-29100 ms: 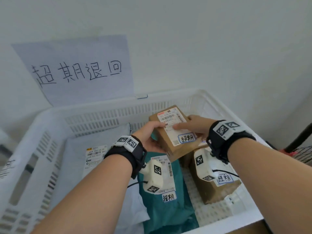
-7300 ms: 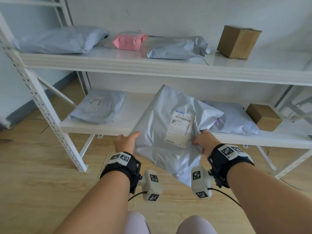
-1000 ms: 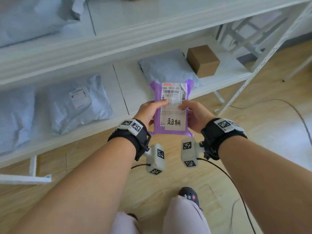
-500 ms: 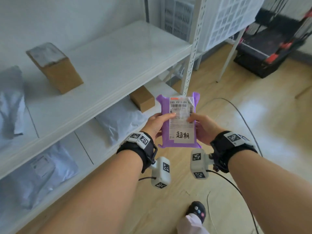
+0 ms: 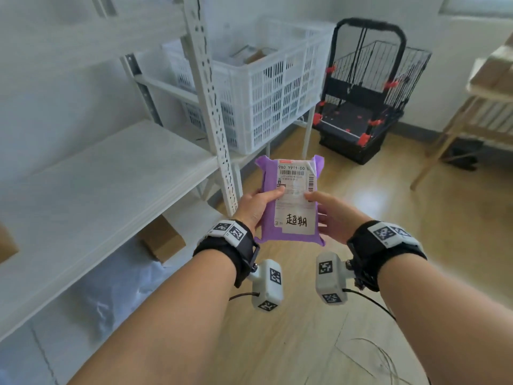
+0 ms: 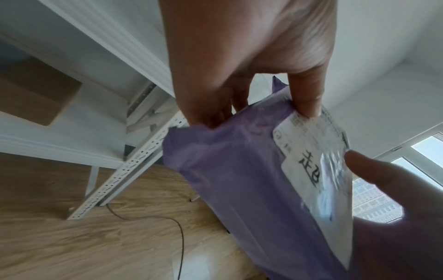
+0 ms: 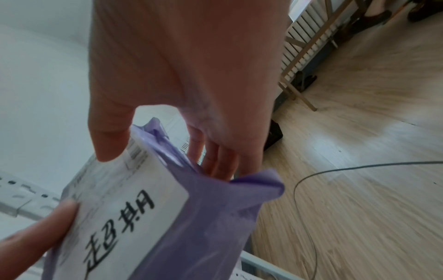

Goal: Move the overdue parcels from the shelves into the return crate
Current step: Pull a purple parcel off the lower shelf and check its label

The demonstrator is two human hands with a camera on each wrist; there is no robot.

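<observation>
Both hands, left (image 5: 256, 207) and right (image 5: 331, 218), grip the purple parcel (image 5: 270, 229) between them.

My purple parcel (image 5: 288, 201), white label up, is held upright between my hands; the white crate (image 5: 277, 87) sits far ahead.

glossy purple plastic parcel (image 5: 268, 207), paper label (image 5: 295, 201).
</observation>
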